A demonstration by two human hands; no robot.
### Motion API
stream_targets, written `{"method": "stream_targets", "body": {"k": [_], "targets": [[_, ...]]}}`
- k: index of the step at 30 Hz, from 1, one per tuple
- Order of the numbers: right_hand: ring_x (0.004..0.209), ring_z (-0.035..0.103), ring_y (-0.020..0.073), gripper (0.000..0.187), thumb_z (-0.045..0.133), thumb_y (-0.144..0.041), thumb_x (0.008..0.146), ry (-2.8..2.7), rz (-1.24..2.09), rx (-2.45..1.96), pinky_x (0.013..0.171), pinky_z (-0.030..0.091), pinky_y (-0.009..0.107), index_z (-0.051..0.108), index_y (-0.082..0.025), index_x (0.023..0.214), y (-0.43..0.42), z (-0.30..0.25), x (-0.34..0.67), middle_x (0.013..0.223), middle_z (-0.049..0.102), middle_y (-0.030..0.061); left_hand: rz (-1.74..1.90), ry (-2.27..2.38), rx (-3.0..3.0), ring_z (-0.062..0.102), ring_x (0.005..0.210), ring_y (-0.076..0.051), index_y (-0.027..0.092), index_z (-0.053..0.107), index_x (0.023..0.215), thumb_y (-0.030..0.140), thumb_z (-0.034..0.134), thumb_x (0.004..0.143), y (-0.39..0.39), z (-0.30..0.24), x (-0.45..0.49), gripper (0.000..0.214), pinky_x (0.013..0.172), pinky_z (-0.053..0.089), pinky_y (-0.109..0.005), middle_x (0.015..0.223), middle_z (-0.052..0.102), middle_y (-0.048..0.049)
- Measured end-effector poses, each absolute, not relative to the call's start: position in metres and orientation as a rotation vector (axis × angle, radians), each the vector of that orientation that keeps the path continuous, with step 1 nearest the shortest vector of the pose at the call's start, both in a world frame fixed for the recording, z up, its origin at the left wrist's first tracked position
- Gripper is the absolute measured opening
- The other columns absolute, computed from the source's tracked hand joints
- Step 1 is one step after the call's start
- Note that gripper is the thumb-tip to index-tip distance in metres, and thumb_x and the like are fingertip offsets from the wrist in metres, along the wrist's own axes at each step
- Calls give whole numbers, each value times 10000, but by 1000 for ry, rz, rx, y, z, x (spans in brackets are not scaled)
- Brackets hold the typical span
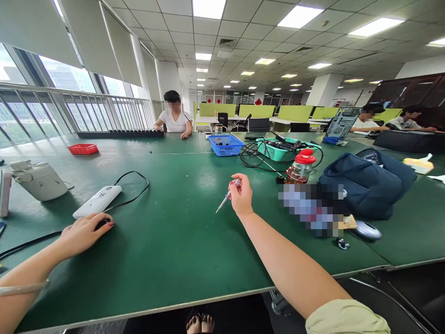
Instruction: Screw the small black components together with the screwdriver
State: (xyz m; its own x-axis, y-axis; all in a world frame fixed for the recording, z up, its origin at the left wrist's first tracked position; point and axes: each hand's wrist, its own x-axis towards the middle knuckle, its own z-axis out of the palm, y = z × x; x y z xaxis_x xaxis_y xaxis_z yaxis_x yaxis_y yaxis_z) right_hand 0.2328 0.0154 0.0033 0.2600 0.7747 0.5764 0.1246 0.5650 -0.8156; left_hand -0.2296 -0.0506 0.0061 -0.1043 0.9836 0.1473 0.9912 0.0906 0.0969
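In my right hand [241,195] is a slim screwdriver [225,199] with a clear handle, gripped between thumb and fingers. Its thin metal shaft slants down and left over the green table [194,260]. My left hand [85,230] rests on the table with fingers curled over a small dark thing [103,224], mostly hidden beneath them. Just beyond those fingers lies a white handheld device [97,202] with a display and a black strap [148,183]. A black cable [31,242] runs under my left wrist.
A white bottle [38,181] and red tray [82,149] are at left. Ahead are a blue basket [226,146] and green basket [278,153] of cables. A red-lidded jar [299,167] and dark blue bag [365,185] stand right. A person [174,116] sits opposite.
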Motion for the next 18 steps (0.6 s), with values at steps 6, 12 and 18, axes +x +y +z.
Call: {"method": "stream_targets", "body": {"k": [6,12,18], "targets": [[527,466,113,227,538,-332,828,-1272,560,-913,534,420,262,515,-230,1030,16,2,233,667,496,-67,-210,-2362,-2003,613,1117,-265,255,612,1020,497,282,875,-71,10,-235,435,1049,422,-414,1166,703,-45],[540,467,115,238,542,-338,824,-1286,556,-965,549,419,265,524,-230,1035,19,0,232,681,501,-61,-519,-2395,-1892,631,1066,-271,265,554,977,561,318,876,-74,10,-243,392,994,456,-371,982,728,13],[528,451,116,225,535,-323,831,-1283,574,-989,552,417,271,529,-232,1037,19,-1,232,665,485,-65,-572,-2575,-1693,641,888,-234,219,582,1109,559,281,931,-76,21,-236,487,760,487,-285,858,709,3]]}}
